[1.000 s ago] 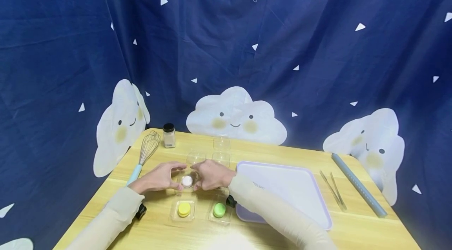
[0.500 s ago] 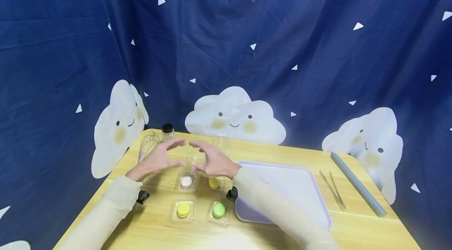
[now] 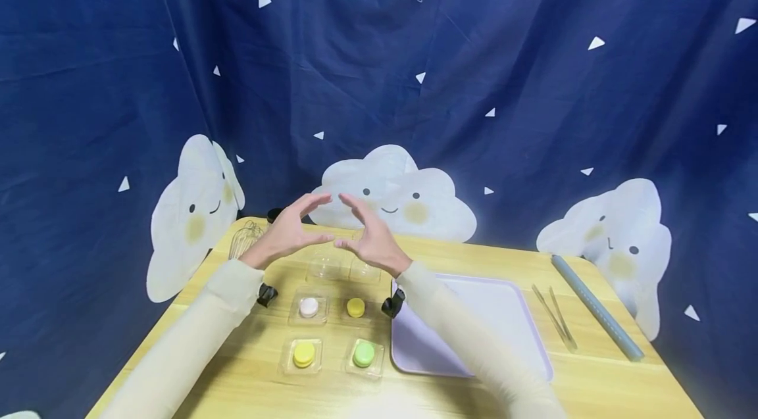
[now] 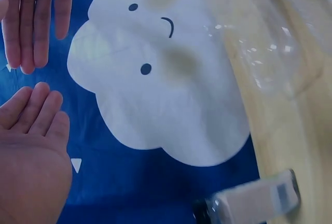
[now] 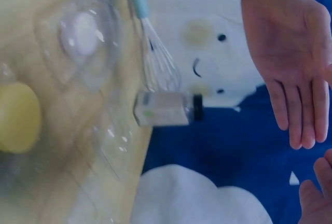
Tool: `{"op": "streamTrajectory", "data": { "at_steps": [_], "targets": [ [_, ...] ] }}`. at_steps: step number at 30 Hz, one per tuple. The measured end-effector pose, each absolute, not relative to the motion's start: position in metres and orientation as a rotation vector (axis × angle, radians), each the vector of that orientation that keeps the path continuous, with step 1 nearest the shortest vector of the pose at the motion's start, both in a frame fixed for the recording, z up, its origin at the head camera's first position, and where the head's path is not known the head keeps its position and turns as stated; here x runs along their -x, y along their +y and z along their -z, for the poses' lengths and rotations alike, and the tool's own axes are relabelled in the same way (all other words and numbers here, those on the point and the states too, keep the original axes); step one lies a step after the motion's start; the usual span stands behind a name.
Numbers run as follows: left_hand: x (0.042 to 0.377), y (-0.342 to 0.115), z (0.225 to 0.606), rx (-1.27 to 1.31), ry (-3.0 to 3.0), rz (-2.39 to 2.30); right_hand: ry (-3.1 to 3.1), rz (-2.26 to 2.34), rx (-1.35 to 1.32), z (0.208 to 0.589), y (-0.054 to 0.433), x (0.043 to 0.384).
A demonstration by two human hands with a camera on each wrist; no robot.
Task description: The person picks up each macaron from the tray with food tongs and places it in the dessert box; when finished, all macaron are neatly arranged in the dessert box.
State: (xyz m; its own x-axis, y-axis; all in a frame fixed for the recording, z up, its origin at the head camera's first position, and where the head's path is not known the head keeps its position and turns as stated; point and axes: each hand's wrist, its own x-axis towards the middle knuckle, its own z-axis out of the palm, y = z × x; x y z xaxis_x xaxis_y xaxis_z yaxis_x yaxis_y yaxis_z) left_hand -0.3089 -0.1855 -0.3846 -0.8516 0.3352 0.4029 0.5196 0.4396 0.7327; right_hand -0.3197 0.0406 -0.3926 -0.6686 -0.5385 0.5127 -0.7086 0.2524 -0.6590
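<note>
My left hand [image 3: 290,229] and right hand [image 3: 374,239] are raised above the back of the table, palms facing, fingers extended and thumbs apart. Both hold nothing. Below them, macarons sit in clear plastic boxes: a pale pink macaron [image 3: 308,307], a yellow macaron [image 3: 355,307] beside it, another yellow macaron [image 3: 304,354] in front and a green macaron [image 3: 364,354] at front right. In the right wrist view, a clear domed lid [image 5: 111,29] covers the pale one. Loose clear lids [image 3: 324,266] lie behind the boxes, partly hidden by the hands.
A purple-rimmed tray [image 3: 491,307] lies right of the boxes, partly under my right sleeve. Beyond it are metal tongs [image 3: 553,320] and a grey-blue rod [image 3: 597,307]. A whisk [image 3: 245,239] and a black-capped jar [image 5: 166,108] stand at the back left.
Both hands have come away from the pale macaron's box and risen up and back over the table. The boxes stay in place, and the back yellow macaron has come into view.
</note>
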Motion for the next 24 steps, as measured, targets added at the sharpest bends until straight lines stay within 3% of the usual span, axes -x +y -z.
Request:
{"op": "streamTrajectory", "data": {
  "at_steps": [11, 24],
  "targets": [
    [0.355, -0.158, 0.372, 0.723, -2.513, 1.440, -2.228, -1.655, -0.908, 0.383, 0.074, 0.361],
    [0.400, -0.127, 0.398, 0.566, -2.797, 1.506, -2.372, -1.824, -0.519, 0.418, 0.110, 0.403]
  ]
}}
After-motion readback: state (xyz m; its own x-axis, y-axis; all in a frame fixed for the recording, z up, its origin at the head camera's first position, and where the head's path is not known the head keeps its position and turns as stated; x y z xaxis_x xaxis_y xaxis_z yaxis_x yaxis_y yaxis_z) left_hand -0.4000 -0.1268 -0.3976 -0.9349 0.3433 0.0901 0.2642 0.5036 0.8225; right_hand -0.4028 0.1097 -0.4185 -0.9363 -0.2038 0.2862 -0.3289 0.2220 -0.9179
